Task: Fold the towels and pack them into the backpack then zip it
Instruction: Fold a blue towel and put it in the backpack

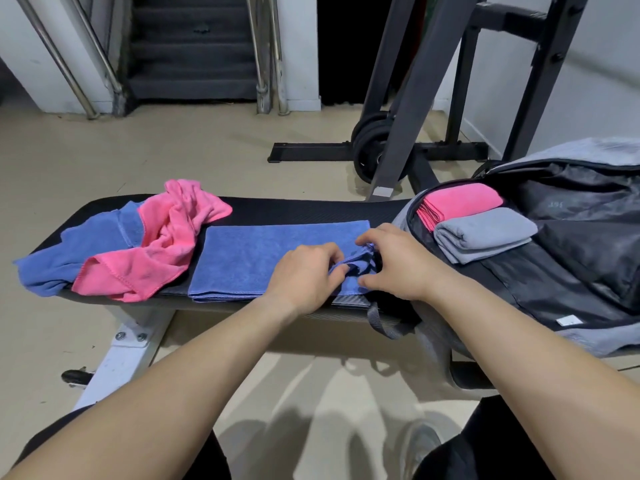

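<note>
Left hand [304, 271] and right hand [394, 261] both pinch the bunched right end of the blue towel [256, 258], which lies flat on the bench [311, 209] just beside the backpack [588, 244]. Fold judged partway. Done — folded pink towel [462, 201] and folded grey towel [483, 232] sit side by side inside the open backpack. Left: this towel, the crumpled pink towel [162, 244] and second blue towel [69, 252] heaped at the bench's left end — then zipping.

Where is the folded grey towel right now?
In the head view, right side: the grey towel lies inside the open backpack, beside the folded pink towel.
</note>
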`<control>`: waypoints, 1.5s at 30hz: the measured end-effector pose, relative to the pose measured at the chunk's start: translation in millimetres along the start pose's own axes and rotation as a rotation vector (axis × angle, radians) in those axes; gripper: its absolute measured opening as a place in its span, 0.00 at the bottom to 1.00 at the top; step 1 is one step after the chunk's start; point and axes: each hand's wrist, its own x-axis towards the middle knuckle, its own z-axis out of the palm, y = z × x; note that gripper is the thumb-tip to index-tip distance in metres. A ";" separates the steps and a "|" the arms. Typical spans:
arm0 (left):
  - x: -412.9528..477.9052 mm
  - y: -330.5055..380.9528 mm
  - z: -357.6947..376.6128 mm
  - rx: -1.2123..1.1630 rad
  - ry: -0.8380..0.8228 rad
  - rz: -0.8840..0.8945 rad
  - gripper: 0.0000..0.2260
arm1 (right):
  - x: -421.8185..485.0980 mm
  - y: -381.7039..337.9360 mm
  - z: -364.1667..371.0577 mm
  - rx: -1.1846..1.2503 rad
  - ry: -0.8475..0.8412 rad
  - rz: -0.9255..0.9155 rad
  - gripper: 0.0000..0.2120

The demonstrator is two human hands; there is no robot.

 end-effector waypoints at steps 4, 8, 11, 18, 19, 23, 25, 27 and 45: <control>-0.1 1.8 -2.1 -0.021 0.012 -0.013 0.10 | -0.1 -10.9 12.0 -0.059 0.125 0.031 0.32; -0.3 2.9 -5.1 -0.015 0.019 -0.018 0.09 | 0.3 -21.7 18.0 -0.122 0.221 0.078 0.26; -2.2 3.1 -7.5 -0.001 -0.006 0.011 0.07 | -0.1 -17.2 13.9 -0.104 0.185 0.045 0.21; -3.5 5.4 -3.8 0.148 -0.048 0.191 0.09 | -11.0 2.4 -5.2 -0.279 -0.021 -0.040 0.18; -3.5 5.8 -2.4 0.150 -0.058 0.201 0.09 | -11.1 4.5 -6.7 -0.275 -0.053 -0.041 0.17; -4.2 4.8 0.4 0.110 -0.106 0.218 0.10 | -8.9 8.6 -9.9 -0.241 -0.095 -0.049 0.17; -5.4 4.5 -0.3 0.095 -0.155 0.225 0.10 | -8.2 6.9 -10.2 -0.268 -0.125 -0.046 0.20; -6.5 3.5 -1.0 0.073 -0.200 0.225 0.11 | -7.3 3.7 -10.6 -0.304 -0.175 -0.032 0.21; -23.1 -99.4 -35.7 0.272 0.005 -0.302 0.27 | 51.9 -52.6 53.9 -0.147 -0.065 0.059 0.35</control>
